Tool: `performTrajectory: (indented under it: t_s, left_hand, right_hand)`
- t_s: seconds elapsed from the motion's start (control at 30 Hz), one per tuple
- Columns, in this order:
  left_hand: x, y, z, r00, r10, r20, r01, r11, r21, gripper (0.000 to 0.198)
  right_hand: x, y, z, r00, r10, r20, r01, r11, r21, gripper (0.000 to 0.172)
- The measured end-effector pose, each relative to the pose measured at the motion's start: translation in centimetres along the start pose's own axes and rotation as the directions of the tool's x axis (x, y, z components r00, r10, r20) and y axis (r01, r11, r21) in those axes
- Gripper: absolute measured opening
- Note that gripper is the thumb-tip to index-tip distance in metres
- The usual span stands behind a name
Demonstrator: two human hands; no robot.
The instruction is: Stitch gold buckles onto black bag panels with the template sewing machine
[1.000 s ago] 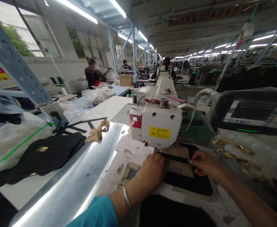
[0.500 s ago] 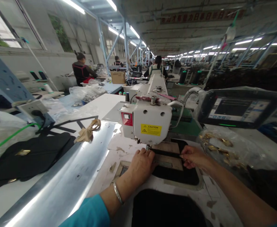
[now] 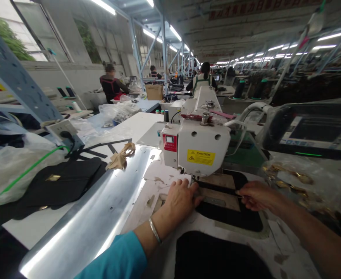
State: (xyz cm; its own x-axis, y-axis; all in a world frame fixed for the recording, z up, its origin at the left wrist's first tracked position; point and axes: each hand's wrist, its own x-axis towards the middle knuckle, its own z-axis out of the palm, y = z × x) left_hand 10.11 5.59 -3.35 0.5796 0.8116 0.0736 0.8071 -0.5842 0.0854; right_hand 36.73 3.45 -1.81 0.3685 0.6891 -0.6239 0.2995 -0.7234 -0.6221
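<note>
Ahead of us, the sewing machine (image 3: 204,143) overhangs the work and hides part of it. To our right stand a screen (image 3: 318,133) and a plastic bag (image 3: 301,184) with gold-coloured pieces; to our left, a brown scrap (image 3: 118,159) lies on a shiny metal sheet (image 3: 100,211). Our black strip (image 3: 219,186) runs across brown board (image 3: 228,204) on a black panel (image 3: 231,221). Our right hand (image 3: 254,195) pinches its right end. Our left hand (image 3: 183,199), fingers loosely bent, rests near its other end; whether it grips anything, we cannot tell.
</note>
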Motion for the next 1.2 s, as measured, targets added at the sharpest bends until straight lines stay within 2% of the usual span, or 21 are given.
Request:
performTrajectory:
  t_s: [0.23,0.4,0.6,1.03,1.2]
  left_hand:
    - [0.3,0.0,0.0,1.0,0.023,0.012,-0.023,1.0,0.012,0.045]
    - [0.0,-0.9,-0.4,1.0,0.022,0.019,-0.023,0.999,0.028,0.044]
    - [-0.6,-3.2,-0.8,0.999,0.007,0.032,-0.009,0.998,0.056,0.043]
    - [-2.0,-8.3,-2.0,0.999,-0.026,0.04,0.023,0.996,0.086,0.041]
    - [-2.4,-10.4,-1.9,0.998,-0.062,0.031,0.059,0.995,0.08,0.04]
  right_hand:
    - [0.3,0.4,-0.3,0.998,-0.063,-0.029,0.06,0.995,-0.083,0.022]
    - [1.0,0.3,0.5,0.993,-0.116,-0.017,0.113,0.986,-0.123,0.025]
    - [1.5,-0.7,2.6,0.989,-0.151,-0.002,0.149,0.98,-0.129,0.024]
    - [0.1,-4.7,7.6,0.987,-0.155,0.04,0.16,0.972,-0.175,0.023]
    - [0.0,-5.7,9.5,0.984,-0.164,0.065,0.173,0.969,-0.177,0.03]
